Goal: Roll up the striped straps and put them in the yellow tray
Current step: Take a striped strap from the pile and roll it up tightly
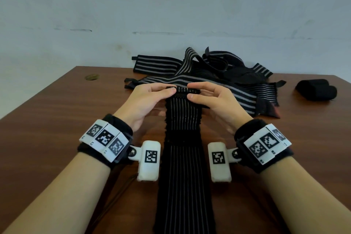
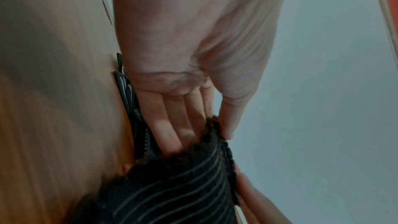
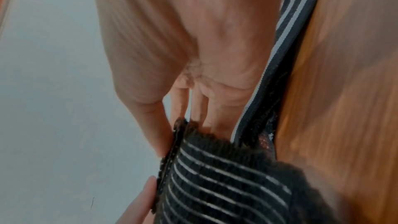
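Observation:
A long black strap with thin pale stripes (image 1: 182, 157) runs from the table's near edge up to both hands. My left hand (image 1: 152, 95) pinches the strap's far end at its left corner, thumb in front and fingers behind. My right hand (image 1: 207, 95) pinches the same end at its right corner. In the left wrist view the thumb (image 2: 230, 117) presses the folded strap edge (image 2: 213, 130) against the fingers. The right wrist view shows the same pinch on the strap (image 3: 215, 176). The yellow tray is not in view.
A loose pile of striped straps (image 1: 205, 74) lies behind the hands on the brown wooden table (image 1: 47, 129). Two plain black rolls (image 1: 316, 89) sit at the far right. A small round hole (image 1: 91, 77) marks the table's far left. A pale wall stands behind.

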`<state>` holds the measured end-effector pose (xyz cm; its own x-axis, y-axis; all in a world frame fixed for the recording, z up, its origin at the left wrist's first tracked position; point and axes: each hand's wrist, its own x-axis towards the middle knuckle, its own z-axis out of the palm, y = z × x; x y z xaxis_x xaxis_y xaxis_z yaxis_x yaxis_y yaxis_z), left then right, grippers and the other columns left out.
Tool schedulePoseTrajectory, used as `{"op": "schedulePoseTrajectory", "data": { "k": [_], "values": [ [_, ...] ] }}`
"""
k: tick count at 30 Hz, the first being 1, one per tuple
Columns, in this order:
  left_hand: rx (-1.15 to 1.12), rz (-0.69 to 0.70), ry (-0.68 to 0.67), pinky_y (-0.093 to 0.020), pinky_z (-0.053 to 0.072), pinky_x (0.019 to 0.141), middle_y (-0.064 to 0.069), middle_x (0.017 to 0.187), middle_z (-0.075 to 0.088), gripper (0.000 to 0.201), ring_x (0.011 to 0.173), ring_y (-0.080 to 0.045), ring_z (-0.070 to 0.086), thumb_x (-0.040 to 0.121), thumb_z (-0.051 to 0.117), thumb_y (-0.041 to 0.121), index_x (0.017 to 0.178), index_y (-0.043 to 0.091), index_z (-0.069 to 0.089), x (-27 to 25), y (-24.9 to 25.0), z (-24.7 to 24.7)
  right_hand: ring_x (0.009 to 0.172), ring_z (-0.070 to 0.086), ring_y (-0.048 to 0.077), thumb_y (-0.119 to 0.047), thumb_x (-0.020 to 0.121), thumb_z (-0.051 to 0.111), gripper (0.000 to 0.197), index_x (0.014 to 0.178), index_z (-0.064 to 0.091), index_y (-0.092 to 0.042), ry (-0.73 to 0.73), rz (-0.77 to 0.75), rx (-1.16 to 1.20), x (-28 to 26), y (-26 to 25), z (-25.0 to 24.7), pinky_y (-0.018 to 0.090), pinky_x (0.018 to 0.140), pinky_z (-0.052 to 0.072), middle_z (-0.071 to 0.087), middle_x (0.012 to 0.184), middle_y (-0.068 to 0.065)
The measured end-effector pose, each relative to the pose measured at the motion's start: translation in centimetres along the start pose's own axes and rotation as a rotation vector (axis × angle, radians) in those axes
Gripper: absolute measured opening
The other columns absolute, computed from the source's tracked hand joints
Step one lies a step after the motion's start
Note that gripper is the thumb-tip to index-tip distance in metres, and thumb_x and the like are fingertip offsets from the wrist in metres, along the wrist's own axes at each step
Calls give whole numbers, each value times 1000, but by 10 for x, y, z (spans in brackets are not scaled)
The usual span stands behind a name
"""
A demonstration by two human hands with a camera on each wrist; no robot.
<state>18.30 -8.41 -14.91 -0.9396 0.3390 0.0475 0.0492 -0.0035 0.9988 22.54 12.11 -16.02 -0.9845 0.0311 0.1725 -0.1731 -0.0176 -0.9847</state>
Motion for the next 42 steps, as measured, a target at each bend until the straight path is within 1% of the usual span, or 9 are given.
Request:
{"op": "schedulePoseTrajectory", "data": {
  "k": [6, 11, 13, 18, 22, 30, 34, 38, 42],
  "values": [
    [-15, -34, -5, -19, 52, 51, 0, 93, 80, 17, 74, -5, 73, 98, 69, 23, 110, 16, 79, 0, 0, 2, 101, 76, 18, -6, 95, 71, 25, 118, 75, -14, 27, -22, -50, -1, 1, -1, 27, 79, 61, 80, 107, 8],
    [0, -38, -12, -22, 54, 53, -1, 95, 79, 15, 78, -8, 74, 98, 69, 20, 108, 18, 79, 1, 1, 2, 66, 70, 3, -5, 99, 64, 25, 123, 72, -5, 43, -17, -3, -2, -1, 1, 14, 55, 51, 78, 97, 10],
    [16, -33, -13, -24, 55, 53, -3, 96, 80, 15, 78, -10, 74, 97, 68, 16, 108, 19, 79, 0, 1, 1, 67, 70, 3, -4, 99, 64, 25, 123, 73, -5, 35, -14, -16, -3, -2, 1, 15, 57, 52, 78, 97, 10],
    [49, -23, 5, -23, 52, 49, -5, 94, 78, 18, 73, -11, 72, 96, 67, 8, 106, 19, 78, 0, -1, 0, 102, 73, 21, -12, 97, 68, 24, 120, 75, -10, -9, 52, 42, -4, -4, 2, 31, 81, 59, 78, 113, 12],
    [50, -21, -24, -23, 54, 53, -5, 97, 80, 17, 75, -10, 73, 97, 66, 10, 107, 19, 78, -1, -1, 2, 95, 77, 20, -4, 94, 71, 35, 127, 69, -14, 2, 61, 6, -1, -2, -1, 27, 72, 61, 80, 104, 9],
    [-23, -206, -122, -31, 57, 66, -3, 87, 74, 41, 70, -16, 65, 98, 62, 53, 115, 20, 77, -2, 4, 2, 91, 75, 21, 8, 86, 73, 24, 98, 80, -12, 71, -27, -40, -3, -4, 0, 36, 87, 59, 80, 99, 10],
    [14, -163, -84, -32, 54, 69, -15, 112, 78, 36, 85, -24, 65, 96, 69, 44, 113, 14, 80, -4, 6, 5, 94, 76, 21, 7, 85, 75, 25, 100, 81, -11, 91, -27, -65, -5, -4, 0, 36, 91, 60, 80, 99, 10],
    [55, -148, -86, -26, 60, 68, -11, 111, 79, 29, 91, -22, 71, 96, 70, 36, 112, 14, 80, -4, 4, 5, 95, 77, 21, 6, 84, 76, 26, 100, 81, -13, 105, -27, -83, -5, -3, 0, 31, 88, 59, 81, 98, 8],
    [93, -112, -83, -33, 56, 93, -4, 105, 80, 18, 104, -18, 74, 96, 71, 24, 107, 15, 81, 1, 0, 2, 97, 77, 19, 6, 84, 76, 26, 104, 81, -10, 99, -37, -106, -4, -2, -1, 29, 89, 59, 81, 100, 6]
  ]
}}
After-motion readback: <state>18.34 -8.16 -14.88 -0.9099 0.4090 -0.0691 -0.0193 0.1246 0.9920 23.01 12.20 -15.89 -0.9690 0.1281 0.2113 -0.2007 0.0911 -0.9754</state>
